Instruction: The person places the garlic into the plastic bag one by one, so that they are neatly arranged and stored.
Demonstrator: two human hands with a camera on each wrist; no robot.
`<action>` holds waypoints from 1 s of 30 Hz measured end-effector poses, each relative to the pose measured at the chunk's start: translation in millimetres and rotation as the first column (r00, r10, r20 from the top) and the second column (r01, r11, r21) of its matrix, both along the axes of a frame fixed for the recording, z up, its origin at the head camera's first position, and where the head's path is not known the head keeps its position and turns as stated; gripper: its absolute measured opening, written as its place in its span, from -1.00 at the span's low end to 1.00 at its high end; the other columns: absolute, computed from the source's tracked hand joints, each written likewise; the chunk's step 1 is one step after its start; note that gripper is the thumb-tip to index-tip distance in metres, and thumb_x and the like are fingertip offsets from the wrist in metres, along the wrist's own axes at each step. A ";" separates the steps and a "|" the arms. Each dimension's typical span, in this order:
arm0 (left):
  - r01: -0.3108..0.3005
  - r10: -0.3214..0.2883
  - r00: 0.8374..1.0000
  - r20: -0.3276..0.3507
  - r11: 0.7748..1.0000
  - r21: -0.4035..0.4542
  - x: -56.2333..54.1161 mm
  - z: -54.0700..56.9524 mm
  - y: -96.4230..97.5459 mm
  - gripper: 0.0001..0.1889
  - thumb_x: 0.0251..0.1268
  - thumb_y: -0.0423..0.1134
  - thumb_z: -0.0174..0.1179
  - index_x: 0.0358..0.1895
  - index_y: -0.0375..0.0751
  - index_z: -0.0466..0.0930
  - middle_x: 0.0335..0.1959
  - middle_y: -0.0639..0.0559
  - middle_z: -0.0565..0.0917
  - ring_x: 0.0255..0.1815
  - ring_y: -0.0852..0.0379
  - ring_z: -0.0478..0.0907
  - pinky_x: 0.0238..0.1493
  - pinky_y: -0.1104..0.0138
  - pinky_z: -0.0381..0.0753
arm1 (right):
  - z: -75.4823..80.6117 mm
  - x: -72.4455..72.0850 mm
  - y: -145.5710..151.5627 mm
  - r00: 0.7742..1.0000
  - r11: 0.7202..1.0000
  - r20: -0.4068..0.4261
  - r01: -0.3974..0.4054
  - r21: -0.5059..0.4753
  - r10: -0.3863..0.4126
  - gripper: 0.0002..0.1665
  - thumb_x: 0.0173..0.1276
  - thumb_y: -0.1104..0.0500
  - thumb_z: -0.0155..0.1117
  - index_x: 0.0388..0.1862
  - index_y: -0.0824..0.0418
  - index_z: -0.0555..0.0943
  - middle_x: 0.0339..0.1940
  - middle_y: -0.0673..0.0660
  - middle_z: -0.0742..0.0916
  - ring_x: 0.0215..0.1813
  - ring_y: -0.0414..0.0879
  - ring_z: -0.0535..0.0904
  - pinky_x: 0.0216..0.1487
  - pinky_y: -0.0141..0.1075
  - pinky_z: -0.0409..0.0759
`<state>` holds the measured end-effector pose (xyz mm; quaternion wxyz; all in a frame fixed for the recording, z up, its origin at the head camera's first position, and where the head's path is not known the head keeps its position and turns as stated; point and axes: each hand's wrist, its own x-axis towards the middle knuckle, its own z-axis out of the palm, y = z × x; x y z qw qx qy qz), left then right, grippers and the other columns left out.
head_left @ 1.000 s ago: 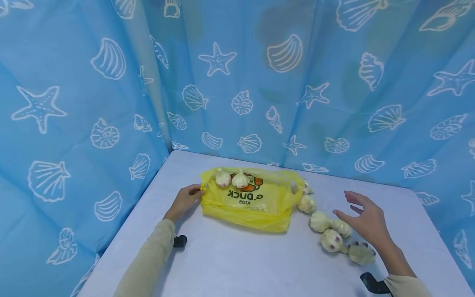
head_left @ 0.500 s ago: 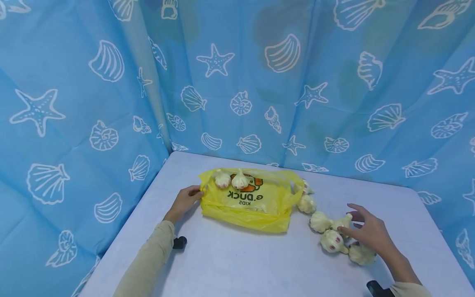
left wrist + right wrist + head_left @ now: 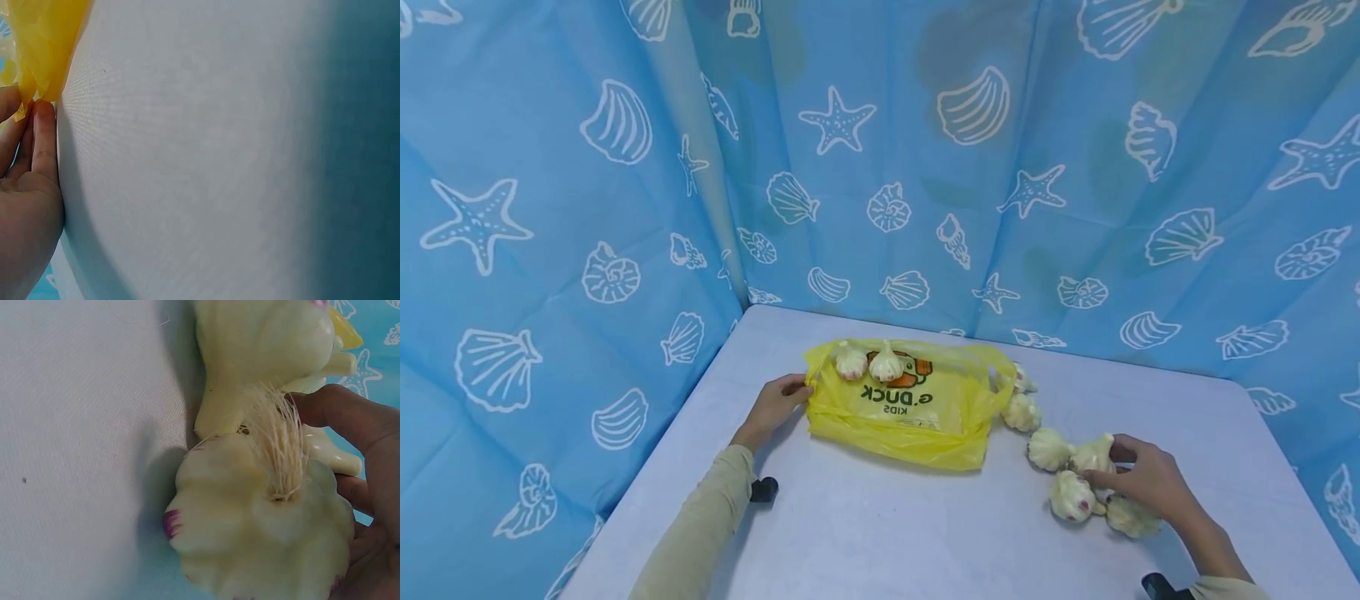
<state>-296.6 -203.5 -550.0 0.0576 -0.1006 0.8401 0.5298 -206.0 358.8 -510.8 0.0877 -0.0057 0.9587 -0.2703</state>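
The right hand (image 3: 1153, 482) curls round 1 garlic bulb (image 3: 1092, 457), thumb on its near side and fingers on its far side, with 3 other bulbs (image 3: 1072, 497) clustered close by on the white desk (image 3: 895, 533), while the left hand (image 3: 772, 408) pinches the left edge of a yellow plastic bag (image 3: 891, 444) between thumb and fingers. Beyond that cluster, 2 more bulbs (image 3: 1022, 412) sit just beside the bag's right end, and another 2 bulbs (image 3: 886, 367) rest on the yellow plastic near its far edge. Blue curtains (image 3: 917, 150) patterned with white shells and starfish hang behind the desk.
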 end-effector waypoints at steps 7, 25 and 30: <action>0.003 -0.004 1.000 -0.014 1.000 -0.018 -1.5 -5.4 -1.2 -0.62 0.39 -0.14 0.17 0.21 -0.17 0.54 0.12 -0.08 0.58 0.19 -0.02 0.45 0.25 0.07 0.44 | 2.7 0.8 -2.5 1.000 1.000 -0.030 -0.007 0.023 0.008 0.10 0.05 -0.30 0.46 0.21 0.58 0.41 -0.02 0.46 0.65 0.05 0.39 0.55 -0.10 0.13 0.62; -0.003 0.003 1.000 -0.015 1.000 -0.014 -1.9 -2.6 0.1 -0.62 0.38 -0.15 0.18 0.21 -0.18 0.54 0.13 -0.09 0.57 0.19 -0.02 0.45 0.25 0.08 0.45 | 48.6 -22.2 -24.9 0.974 0.995 -0.222 -0.054 -0.088 0.033 -0.11 0.17 -0.19 0.44 0.23 0.43 0.45 0.04 0.44 0.62 0.04 0.37 0.59 -0.09 0.07 0.66; 0.002 -0.002 1.000 -0.015 1.000 -0.003 -2.5 -3.5 0.2 -0.62 0.39 -0.14 0.18 0.21 -0.17 0.54 0.13 -0.09 0.57 0.19 -0.03 0.45 0.25 0.08 0.46 | 71.5 -44.5 -51.8 0.957 0.988 -0.284 -0.096 -0.120 0.058 -0.24 0.18 -0.15 0.45 0.14 0.37 0.52 0.00 0.36 0.65 0.05 0.28 0.58 -0.02 0.08 0.62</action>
